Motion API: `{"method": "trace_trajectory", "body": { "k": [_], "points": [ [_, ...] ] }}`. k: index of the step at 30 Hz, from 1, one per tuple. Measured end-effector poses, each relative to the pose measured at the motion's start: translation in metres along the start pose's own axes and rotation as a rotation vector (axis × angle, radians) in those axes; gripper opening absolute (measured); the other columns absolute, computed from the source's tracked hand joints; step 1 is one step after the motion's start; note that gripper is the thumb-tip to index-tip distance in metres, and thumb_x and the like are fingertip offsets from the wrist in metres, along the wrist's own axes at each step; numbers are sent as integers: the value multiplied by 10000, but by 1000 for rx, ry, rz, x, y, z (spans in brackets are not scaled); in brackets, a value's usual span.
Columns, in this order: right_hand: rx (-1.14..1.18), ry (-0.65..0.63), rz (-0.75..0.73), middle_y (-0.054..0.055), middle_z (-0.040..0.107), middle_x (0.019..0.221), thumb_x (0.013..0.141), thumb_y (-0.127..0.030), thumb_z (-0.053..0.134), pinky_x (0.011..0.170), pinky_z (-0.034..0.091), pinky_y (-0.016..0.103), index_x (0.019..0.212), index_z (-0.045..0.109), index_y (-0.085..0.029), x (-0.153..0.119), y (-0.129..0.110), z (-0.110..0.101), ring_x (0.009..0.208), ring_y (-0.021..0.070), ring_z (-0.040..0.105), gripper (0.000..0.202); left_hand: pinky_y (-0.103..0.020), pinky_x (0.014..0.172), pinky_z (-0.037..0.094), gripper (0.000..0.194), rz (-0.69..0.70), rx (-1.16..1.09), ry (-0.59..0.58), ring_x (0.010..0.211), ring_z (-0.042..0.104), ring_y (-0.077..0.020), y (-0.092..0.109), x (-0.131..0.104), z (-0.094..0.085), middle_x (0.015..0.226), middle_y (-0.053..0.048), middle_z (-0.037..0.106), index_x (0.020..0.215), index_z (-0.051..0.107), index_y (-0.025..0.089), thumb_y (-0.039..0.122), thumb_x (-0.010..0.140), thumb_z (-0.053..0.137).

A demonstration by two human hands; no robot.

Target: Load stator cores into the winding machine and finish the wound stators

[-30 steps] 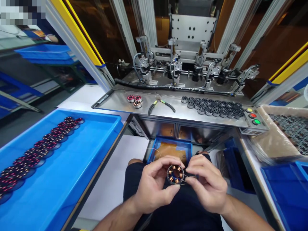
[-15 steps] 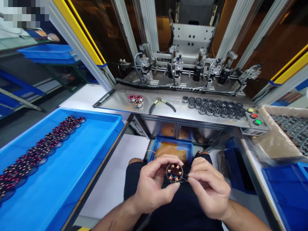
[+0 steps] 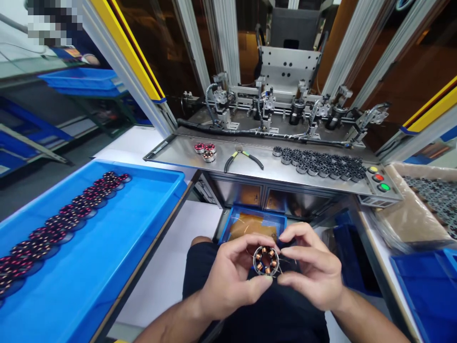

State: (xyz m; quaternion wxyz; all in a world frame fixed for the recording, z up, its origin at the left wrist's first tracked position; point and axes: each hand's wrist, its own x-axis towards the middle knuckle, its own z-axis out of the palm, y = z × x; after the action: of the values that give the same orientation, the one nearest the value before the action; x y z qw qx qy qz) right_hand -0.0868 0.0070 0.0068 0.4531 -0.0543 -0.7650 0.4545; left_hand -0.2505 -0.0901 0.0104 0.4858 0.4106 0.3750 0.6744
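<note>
A round motor stator (image 3: 266, 261) with copper coils is held in front of my lap, its open face turned up toward me. My left hand (image 3: 235, 276) grips it from the left, index finger over the top of the rim and thumb under the bottom. Thin loose wire ends stick out from its right side. My right hand (image 3: 312, 267) is just right of it, thumb and fingers spread apart around the wire ends. Whether a fingertip touches a wire or the rim, I cannot tell.
On the metal ledge lie wound stators (image 3: 209, 156), green-black cutters (image 3: 243, 158) and a cluster of dark stator cores (image 3: 321, 163). Push buttons (image 3: 378, 177) sit at its right end. A blue tray (image 3: 143, 209) with wound stators is left; a carton (image 3: 403, 200) of cores is right.
My right hand has gone from a pinch on the wire ends to spread fingers. The stator in my left hand has shifted slightly right and turned. The camera view has tilted a little.
</note>
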Motion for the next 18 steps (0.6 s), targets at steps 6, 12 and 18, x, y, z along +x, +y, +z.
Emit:
{"method": "trace_trajectory", "body": {
  "k": [6,12,18],
  "points": [
    [-49,-134,-171,94,642,1158,887,-287,726,830,551,403,1072,718,-239,23,-2,-6,1028,205,612,191,-193,769,551,375,-198,-154,-87,825,688,-135,-1,1,0,920,-61,755,1063,744,196,232,705,846],
    [-403,18,-331,78,706,1017,860,-127,716,773,583,390,1001,718,-201,10,-7,-2,933,195,623,160,-213,757,565,403,-248,-190,-38,831,699,-149,-3,2,-1,941,-76,750,1050,746,186,283,681,876],
    [-629,204,-323,50,706,802,900,-92,632,680,612,344,1033,698,-182,3,-22,9,756,172,629,173,-210,833,567,428,113,36,98,895,697,-129,-8,2,11,1085,-38,722,1091,729,277,111,710,829]
  ]
}}
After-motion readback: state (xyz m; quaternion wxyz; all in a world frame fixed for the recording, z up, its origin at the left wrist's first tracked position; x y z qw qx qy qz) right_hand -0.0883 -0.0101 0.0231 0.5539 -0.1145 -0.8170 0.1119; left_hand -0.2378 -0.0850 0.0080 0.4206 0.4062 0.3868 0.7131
